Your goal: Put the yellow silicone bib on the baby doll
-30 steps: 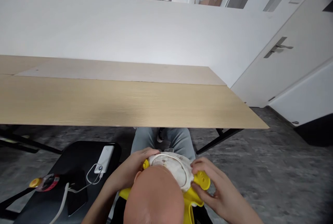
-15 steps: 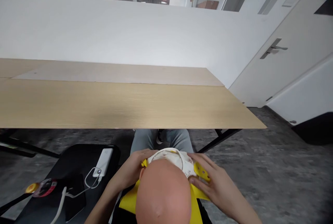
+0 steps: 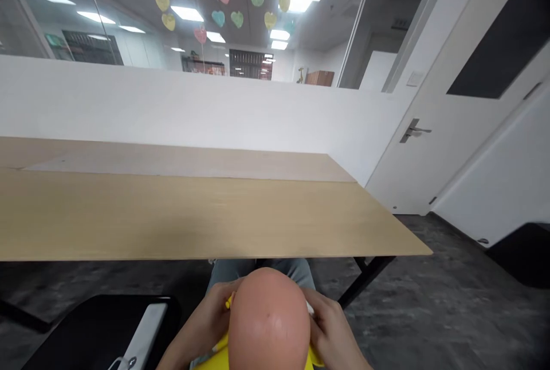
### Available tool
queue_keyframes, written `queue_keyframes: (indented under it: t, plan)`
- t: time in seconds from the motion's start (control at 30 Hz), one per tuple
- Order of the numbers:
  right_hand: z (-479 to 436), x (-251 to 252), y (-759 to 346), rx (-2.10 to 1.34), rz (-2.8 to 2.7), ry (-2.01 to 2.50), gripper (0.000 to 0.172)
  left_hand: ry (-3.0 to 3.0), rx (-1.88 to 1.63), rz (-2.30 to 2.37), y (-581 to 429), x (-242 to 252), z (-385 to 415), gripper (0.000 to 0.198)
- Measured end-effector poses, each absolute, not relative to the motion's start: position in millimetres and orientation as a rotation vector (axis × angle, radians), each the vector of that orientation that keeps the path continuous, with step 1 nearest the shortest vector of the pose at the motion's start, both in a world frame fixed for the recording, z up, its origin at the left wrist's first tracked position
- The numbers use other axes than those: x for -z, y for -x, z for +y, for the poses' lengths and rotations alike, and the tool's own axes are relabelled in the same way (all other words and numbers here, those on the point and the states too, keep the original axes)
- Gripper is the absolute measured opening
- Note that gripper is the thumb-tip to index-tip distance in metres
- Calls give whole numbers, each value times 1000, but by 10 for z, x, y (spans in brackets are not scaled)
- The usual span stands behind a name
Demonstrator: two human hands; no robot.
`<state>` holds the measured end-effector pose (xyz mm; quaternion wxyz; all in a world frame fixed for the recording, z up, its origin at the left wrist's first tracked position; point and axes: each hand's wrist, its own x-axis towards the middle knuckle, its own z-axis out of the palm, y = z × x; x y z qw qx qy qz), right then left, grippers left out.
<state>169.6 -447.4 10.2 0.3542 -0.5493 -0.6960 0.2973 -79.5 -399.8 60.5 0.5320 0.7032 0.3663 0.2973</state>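
A bald doll head (image 3: 269, 318) fills the bottom middle of the view, over my lap, and hides most of what lies in front of it. My left hand (image 3: 211, 315) curls in at the doll's left side, by a small yellow piece (image 3: 229, 301); its fingertips are hidden behind the head. On the other side, my right hand (image 3: 333, 324) has thumb and fingers bent together at a white cloth (image 3: 309, 308), of which only an edge shows. Yellow material (image 3: 217, 355) lies beneath the doll on both sides.
A wooden table (image 3: 206, 218) spans the view ahead of my knees. At the left, a black chair seat (image 3: 81, 335) carries a white power bank (image 3: 146, 333) with a cable. A white wall with a window stands behind the table; a door (image 3: 433, 146) is at the right.
My view has tilted up, showing more window. The doll's head now covers the white printed cloth that was visible before. My right hand has gone from flat and spread to bent, closer to the head.
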Motion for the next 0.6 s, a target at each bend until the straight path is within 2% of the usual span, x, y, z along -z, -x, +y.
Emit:
queue_keyframes:
  t: [0.07, 0.23, 0.43, 0.6]
  plan:
    - [-4361, -242, -1693, -722, -1813, 1437, 36, -1750, -710, 853, 794, -662, -3878, 39]
    - [-4013, -698, -1752, -513, -1881, 1489, 26, -1975, -718, 949, 766, -859, -3487, 40]
    - [-3427, -1356, -1786, -310, -1981, 1738, 24, -2144, -696, 1118, 644, -1286, -2918, 35]
    - [-2712, -1532, -1800, -195, -2104, 1963, 25, -2163, -632, 1013, 442, -1370, -2246, 25]
